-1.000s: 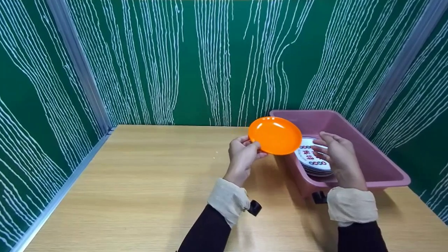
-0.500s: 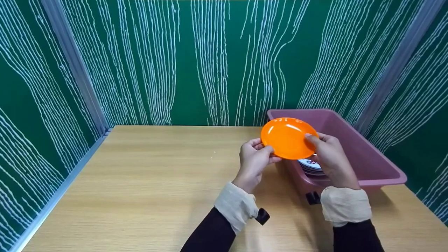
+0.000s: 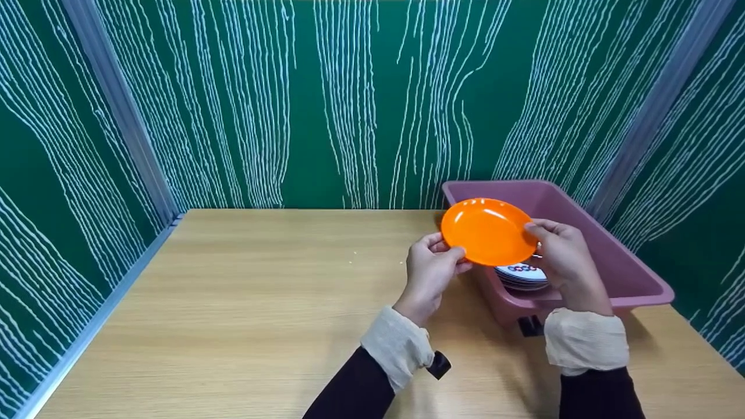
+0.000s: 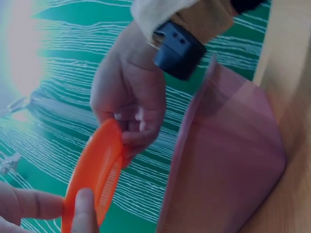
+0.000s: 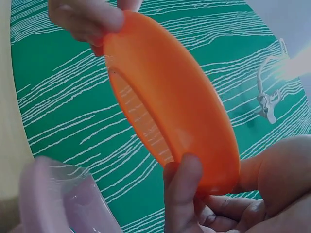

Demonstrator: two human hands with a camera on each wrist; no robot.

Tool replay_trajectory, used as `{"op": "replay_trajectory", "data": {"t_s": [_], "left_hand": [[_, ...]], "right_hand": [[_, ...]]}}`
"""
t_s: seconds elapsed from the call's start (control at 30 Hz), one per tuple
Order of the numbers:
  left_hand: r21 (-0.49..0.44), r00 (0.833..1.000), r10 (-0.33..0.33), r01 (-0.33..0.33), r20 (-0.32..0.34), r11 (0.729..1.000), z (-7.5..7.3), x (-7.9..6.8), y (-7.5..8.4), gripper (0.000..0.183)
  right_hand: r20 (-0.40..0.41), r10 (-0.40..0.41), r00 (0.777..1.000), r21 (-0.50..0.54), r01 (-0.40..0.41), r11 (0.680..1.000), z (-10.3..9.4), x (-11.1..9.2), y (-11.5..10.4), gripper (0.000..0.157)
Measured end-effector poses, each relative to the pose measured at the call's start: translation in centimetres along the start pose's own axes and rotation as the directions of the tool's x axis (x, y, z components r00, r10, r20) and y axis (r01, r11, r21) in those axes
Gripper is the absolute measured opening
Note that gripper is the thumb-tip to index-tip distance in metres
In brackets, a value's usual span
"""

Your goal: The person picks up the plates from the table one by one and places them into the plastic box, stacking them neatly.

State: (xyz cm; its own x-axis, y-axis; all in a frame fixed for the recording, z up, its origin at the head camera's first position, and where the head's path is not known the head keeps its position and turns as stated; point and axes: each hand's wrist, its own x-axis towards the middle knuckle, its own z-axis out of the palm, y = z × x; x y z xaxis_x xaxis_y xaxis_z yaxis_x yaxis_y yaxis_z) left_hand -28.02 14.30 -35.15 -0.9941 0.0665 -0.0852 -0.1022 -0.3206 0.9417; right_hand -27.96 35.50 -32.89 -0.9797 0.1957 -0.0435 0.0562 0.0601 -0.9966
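An orange plate point(image 3: 489, 233) is held up between both hands, tilted, in front of a pink tub. The left hand point(image 3: 430, 273) pinches its left rim, thumb on the upper face and fingers beneath. At the opposite rim the right hand point(image 3: 567, 262) pinches it in the same way. The plate's underside point(image 5: 170, 97), with its raised foot ring, shows in the right wrist view. Inside the pink tub point(image 3: 617, 256) a stack of white patterned plates point(image 3: 521, 276) lies at the near left, partly hidden by the orange plate and the right hand.
The wooden table point(image 3: 244, 302) stretches to the left of the tub, with a few tiny light specks on it. Green walls point(image 3: 302, 105) with white wavy lines enclose the back and sides. Black wrist cameras point(image 3: 439, 365) hang near the cuffs.
The right hand, fingers spread over the tub a second ago, has taken hold of the orange plate's right rim. The left hand and plate have shifted right, over the tub's left side.
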Motion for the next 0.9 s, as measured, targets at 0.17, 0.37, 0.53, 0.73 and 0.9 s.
{"op": "replay_trajectory", "data": {"t_s": [0.17, 0.37, 0.53, 0.73, 0.9], "left_hand": [[0.068, 1.0, -0.001, 0.0, 0.02, 0.998, 0.3, 0.0, -0.5, 0.032], [0.187, 0.999, -0.021, 0.014, 0.036, 0.982, 0.9, 0.1, -1.6, 0.03], [0.308, 0.999, -0.003, -0.012, 0.049, 0.951, 1.5, 0.2, -3.1, 0.036], [0.355, 0.997, 0.039, -0.058, 0.061, 0.933, 2.2, -0.2, -4.9, 0.04], [0.236, 0.998, 0.013, -0.028, 0.064, 0.971, 2.8, -0.5, -6.0, 0.036]], "right_hand": [[-0.06, 0.028, 0.998, 0.017, -0.027, 1.0, -0.9, -0.1, 0.2, 0.032], [-0.119, 0.065, 0.991, 0.112, -0.051, 0.992, -2.1, -0.2, 0.5, 0.044], [-0.145, 0.094, 0.985, 0.2, -0.064, 0.978, -2.9, -0.1, 0.6, 0.041], [-0.202, 0.143, 0.969, 0.225, -0.096, 0.97, -3.6, 0.0, 0.8, 0.04], [-0.226, 0.178, 0.958, 0.242, -0.122, 0.963, -4.1, 0.2, 1.2, 0.042]]}}
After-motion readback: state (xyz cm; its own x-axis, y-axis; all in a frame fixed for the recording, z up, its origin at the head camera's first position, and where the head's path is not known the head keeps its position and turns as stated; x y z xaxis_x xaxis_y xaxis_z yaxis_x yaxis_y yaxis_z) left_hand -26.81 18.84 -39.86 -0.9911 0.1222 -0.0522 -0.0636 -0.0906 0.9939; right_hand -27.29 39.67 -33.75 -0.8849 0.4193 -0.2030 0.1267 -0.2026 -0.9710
